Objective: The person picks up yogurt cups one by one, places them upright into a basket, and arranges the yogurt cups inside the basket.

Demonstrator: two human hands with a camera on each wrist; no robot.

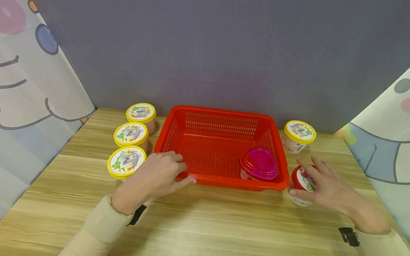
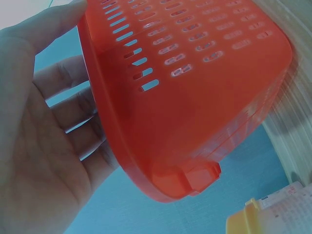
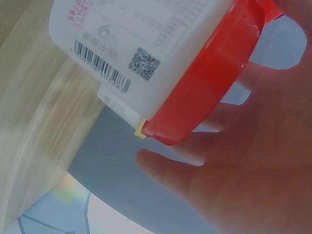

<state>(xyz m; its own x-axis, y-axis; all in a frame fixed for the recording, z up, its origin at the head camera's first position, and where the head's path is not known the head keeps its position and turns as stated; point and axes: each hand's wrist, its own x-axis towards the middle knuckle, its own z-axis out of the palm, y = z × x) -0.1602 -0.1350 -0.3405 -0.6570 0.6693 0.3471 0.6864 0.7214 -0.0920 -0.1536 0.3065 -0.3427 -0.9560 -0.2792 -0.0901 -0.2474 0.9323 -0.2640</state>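
A red plastic basket with slotted walls stands in the middle of the table. At its front left corner, my left hand holds the rim; in the left wrist view the thumb and fingers lie about the edge. A tub with a clear pink lid sits inside the basket at the right. Just outside the right wall stands a white cup with a red lid. My right hand is over this cup, its fingers spread about the lid; firm contact is not plain.
Several yellow-lidded cups stand around the basket: one row on its left, and a single yellow-lidded cup at the back right. A grey panel rises behind the wooden table. Cartoon-printed cloths hang at both sides.
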